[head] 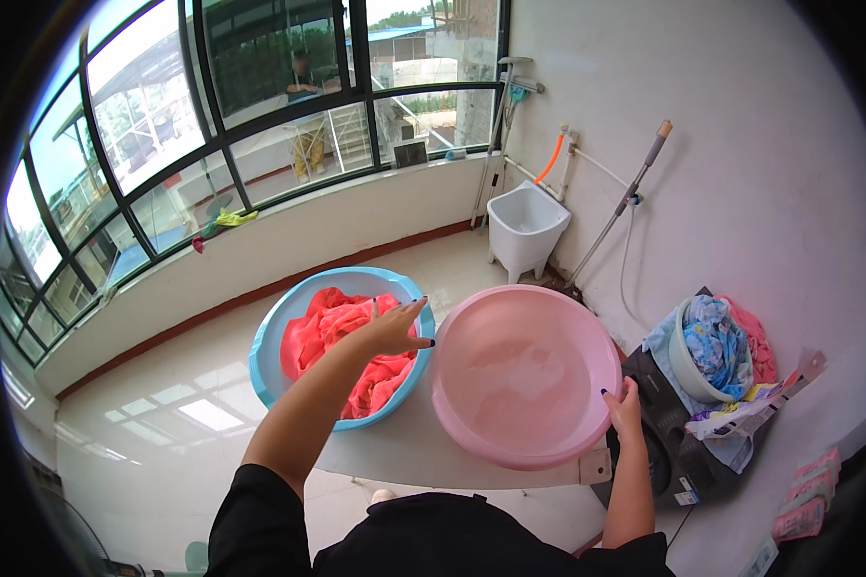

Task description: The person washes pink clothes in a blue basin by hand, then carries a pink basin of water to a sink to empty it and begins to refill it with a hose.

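A blue plastic basin [263, 360] stands at the left of a white table [404, 458], with red cloth [317, 317] heaped inside. My left hand [397, 330] is over the basin's right side with its fingers spread; whether it touches the rim cannot be told. Beside it on the right is a pink plastic basin [455, 433] holding water [519, 375]. My right hand [624, 412] is at the right rim of the pink basin, its thumb on the upper edge and its other fingers partly hidden at the outer side.
A black washing machine [682, 461] at the right bears a pale basin [685, 360] of blue patterned cloth [714, 342], pink cloth and a plastic bag. A white utility sink [527, 223], a mop [628, 195] and hoses stand by the far wall.
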The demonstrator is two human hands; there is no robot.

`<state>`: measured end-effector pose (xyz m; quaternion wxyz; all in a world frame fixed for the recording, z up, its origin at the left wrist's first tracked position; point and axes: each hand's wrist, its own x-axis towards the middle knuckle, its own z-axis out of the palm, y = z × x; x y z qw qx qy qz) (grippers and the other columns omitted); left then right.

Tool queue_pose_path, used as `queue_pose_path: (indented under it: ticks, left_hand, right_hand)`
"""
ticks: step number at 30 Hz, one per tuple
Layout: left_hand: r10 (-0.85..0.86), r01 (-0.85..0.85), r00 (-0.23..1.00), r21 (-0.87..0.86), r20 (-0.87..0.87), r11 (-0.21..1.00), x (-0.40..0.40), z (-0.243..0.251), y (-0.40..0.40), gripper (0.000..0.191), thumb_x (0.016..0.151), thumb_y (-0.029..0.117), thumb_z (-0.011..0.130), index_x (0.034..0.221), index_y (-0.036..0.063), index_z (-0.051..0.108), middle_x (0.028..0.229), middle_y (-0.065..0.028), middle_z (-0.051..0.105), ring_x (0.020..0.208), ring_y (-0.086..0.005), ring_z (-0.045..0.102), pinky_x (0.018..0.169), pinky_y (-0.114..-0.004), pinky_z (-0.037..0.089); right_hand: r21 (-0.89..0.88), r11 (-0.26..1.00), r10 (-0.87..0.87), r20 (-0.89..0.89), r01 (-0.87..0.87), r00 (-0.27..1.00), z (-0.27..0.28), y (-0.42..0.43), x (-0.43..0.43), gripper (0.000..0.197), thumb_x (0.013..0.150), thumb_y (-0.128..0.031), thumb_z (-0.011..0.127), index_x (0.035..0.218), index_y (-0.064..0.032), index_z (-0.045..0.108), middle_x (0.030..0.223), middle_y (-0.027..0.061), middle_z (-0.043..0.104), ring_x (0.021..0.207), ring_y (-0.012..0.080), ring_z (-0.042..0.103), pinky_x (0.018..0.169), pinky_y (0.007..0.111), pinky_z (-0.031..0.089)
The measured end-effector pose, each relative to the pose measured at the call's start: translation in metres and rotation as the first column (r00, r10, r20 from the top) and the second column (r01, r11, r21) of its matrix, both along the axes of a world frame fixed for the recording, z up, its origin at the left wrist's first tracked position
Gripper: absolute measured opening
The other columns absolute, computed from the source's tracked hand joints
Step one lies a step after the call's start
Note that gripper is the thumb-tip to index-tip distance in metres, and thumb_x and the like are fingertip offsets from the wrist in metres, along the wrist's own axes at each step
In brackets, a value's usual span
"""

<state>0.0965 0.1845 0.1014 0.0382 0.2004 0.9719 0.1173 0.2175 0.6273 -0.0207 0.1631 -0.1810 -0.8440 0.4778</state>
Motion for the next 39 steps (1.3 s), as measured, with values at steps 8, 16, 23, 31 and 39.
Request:
queue_pose_path:
  ticks: [8,16,23,31,39]
  left_hand:
    - [-0.025,0.025,0.998,-0.001,0.051,1.0,-0.01,-0.031,0.06,0.074,0.077,0.047,0.055,0.132,0.0062,0.026,0.133,-0.0172,0.034,0.125,-0.0317,0.029,0.1,-0.058,0.015]
    - [0.061,-0.062,0.998,-0.099,-0.017,0.993,-0.033,-0.061,0.09,0.079,0.078,0.048,0.052,0.131,-0.0024,0.023,0.116,-0.0224,0.049,0.114,-0.0326,0.043,0.1,-0.058,0.015]
    - [0.091,-0.092,0.996,-0.167,-0.014,0.982,-0.035,-0.067,0.097,0.078,0.078,0.048,0.053,0.129,-0.0042,0.026,0.105,-0.0201,0.055,0.1,-0.0324,0.054,0.101,-0.058,0.009]
    - [0.103,-0.103,0.994,-0.005,0.022,0.995,-0.019,-0.067,0.106,0.073,0.075,0.035,0.06,0.125,-0.0089,0.029,0.097,-0.0237,0.054,0.093,-0.0352,0.055,0.09,-0.043,0.038]
    - [0.174,-0.167,0.985,0.305,0.005,0.938,0.017,-0.09,0.106,0.067,0.076,0.025,0.057,0.125,-0.0105,0.028,0.109,-0.0275,0.046,0.101,-0.0393,0.047,0.087,-0.042,0.039]
  right_hand:
    - [-0.377,0.926,0.021,0.051,0.0,0.998,-0.005,0.0,-0.009,0.049,0.068,-0.004,0.059,0.114,0.0044,0.043,0.106,0.0153,0.054,0.096,0.0232,0.053,0.084,0.031,0.041]
    - [-0.306,0.951,-0.019,0.058,0.036,0.998,-0.005,-0.007,-0.004,0.044,0.061,0.002,0.052,0.105,0.0058,0.048,0.096,0.0151,0.057,0.087,0.0234,0.056,0.078,0.031,0.044]
    - [-0.328,0.942,-0.064,0.023,0.069,0.998,-0.001,-0.013,0.021,0.046,0.059,0.004,0.051,0.105,0.0053,0.048,0.095,0.0143,0.057,0.087,0.0226,0.056,0.078,0.031,0.044]
    - [-0.32,0.945,-0.058,0.059,0.074,0.997,0.008,0.0,0.03,0.044,0.058,0.001,0.053,0.102,0.0043,0.05,0.092,0.0138,0.058,0.085,0.0225,0.057,0.077,0.031,0.044]
    - [-0.425,0.905,0.042,0.084,-0.003,0.996,0.024,0.024,0.017,0.042,0.061,0.004,0.054,0.104,0.0036,0.048,0.093,0.0128,0.057,0.084,0.0212,0.056,0.076,0.031,0.044]
